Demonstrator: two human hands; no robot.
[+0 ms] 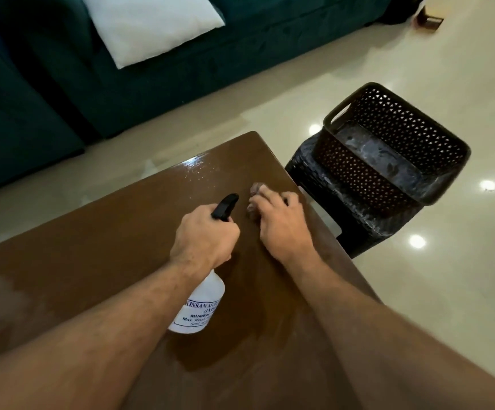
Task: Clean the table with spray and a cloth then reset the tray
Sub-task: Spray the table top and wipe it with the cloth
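Note:
My left hand grips the neck of a white spray bottle with a black trigger head, held above the brown wooden table. The nozzle points toward the table's far right corner, where fine wet droplets glisten. My right hand presses down on a small brownish cloth near the table's right edge; most of the cloth is hidden under my fingers. A dark perforated plastic basket-like tray sits on a black stool off the table's right side.
The black woven stool stands tight against the table's right edge on a glossy cream tile floor. A dark green sofa with a white pillow lies beyond the table's far edge. A wet patch spreads across the table's near left.

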